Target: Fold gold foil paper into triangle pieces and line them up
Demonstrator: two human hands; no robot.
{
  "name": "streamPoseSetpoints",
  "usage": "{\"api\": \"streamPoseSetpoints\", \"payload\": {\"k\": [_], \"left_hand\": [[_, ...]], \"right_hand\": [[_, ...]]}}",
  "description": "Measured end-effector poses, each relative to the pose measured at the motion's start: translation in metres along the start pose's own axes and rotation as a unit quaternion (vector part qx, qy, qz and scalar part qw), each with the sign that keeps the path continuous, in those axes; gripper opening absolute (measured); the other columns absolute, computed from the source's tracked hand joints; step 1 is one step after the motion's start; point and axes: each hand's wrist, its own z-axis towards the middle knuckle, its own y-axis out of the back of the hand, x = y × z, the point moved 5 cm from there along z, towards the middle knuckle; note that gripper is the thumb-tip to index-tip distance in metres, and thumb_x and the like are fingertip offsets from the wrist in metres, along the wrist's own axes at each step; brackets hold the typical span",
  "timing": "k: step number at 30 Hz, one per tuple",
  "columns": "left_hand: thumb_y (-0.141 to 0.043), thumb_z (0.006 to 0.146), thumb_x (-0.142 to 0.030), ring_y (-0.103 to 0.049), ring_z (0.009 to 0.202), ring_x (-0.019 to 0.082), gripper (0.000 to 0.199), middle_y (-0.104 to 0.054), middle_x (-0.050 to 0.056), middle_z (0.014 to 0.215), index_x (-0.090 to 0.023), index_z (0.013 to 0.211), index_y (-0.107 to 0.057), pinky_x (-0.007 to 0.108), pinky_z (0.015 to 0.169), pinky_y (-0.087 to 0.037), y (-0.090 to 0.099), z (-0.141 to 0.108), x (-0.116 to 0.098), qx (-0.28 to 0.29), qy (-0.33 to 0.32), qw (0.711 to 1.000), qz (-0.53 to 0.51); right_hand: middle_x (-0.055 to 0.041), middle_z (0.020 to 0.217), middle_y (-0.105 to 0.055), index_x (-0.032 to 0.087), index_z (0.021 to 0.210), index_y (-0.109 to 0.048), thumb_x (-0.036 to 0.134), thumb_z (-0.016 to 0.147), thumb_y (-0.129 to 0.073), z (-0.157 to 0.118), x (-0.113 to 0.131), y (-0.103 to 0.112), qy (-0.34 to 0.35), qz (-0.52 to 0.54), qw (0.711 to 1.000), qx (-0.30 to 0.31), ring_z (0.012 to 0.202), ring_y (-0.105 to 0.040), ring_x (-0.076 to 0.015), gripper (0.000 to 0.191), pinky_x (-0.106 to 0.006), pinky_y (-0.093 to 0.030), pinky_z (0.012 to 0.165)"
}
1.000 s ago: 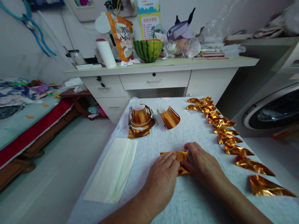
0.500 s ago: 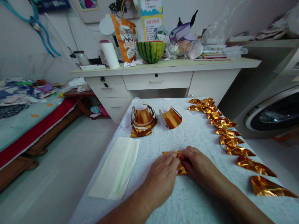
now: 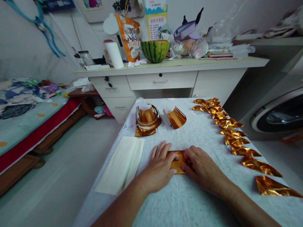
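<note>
A flat gold foil sheet [image 3: 178, 162] lies on the cloth-covered table between my hands. My left hand [image 3: 159, 168] rests at its left edge, fingers spread, with the thumb on the foil. At the right edge, my right hand [image 3: 203, 168] has its fingers curled and pressed together on the foil. Behind them stand a curled stack of gold sheets [image 3: 147, 117] and one curved gold sheet [image 3: 176, 118]. Folded gold foil pieces [image 3: 246, 150] form a row along the table's right side. Pale folded paper [image 3: 120, 165] lies to the left.
Beyond the table [image 3: 194, 205] is a white desk [image 3: 163, 67] with a watermelon half [image 3: 155, 50], an orange bag [image 3: 129, 39] and plastic bags. A washing machine [image 3: 281, 107] stands at the right. On the left is a bed [image 3: 35, 118].
My left hand has moved slightly left and its fingers have spread, uncovering more of the foil. The right hand stays at the foil's right side. The view has shifted a little.
</note>
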Motion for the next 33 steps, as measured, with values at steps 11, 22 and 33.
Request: {"api": "streamPoseSetpoints", "payload": {"k": [11,22,33], "left_hand": [[-0.059,0.085,-0.019,0.000,0.147,0.030,0.035,-0.018,0.009,0.158,-0.026,0.118,-0.049,0.059,0.115,-0.012,0.011,0.002,0.006,0.077,-0.006,0.996,-0.045],[-0.059,0.080,-0.015,-0.006,0.147,0.030,0.042,-0.021,0.008,0.157,-0.028,0.119,-0.049,0.060,0.114,-0.014,0.015,0.002,0.007,0.074,-0.012,0.996,-0.054],[-0.061,0.079,-0.013,-0.003,0.147,0.030,0.046,-0.017,0.007,0.158,-0.029,0.122,-0.050,0.057,0.115,-0.013,0.018,0.002,0.007,0.093,0.002,0.994,-0.058]], "right_hand": [[-0.0095,0.091,-0.056,0.018,0.096,-0.058,0.062,0.078,-0.060,-0.001,0.015,-0.004,-0.047,-0.086,0.994,-0.038,0.084,-0.051,-0.0266,0.047,-0.038,-0.037,0.073],[-0.0060,0.092,-0.057,0.021,0.093,-0.054,0.045,0.071,-0.073,-0.004,-0.018,0.002,-0.061,-0.044,0.997,-0.028,0.080,-0.053,-0.0229,0.037,-0.033,-0.035,0.068],[-0.0115,0.107,-0.058,0.018,0.105,-0.054,0.025,0.064,-0.077,-0.003,-0.039,0.019,-0.086,0.014,0.993,0.074,0.095,-0.056,-0.0264,0.048,-0.037,-0.043,0.081]]}}
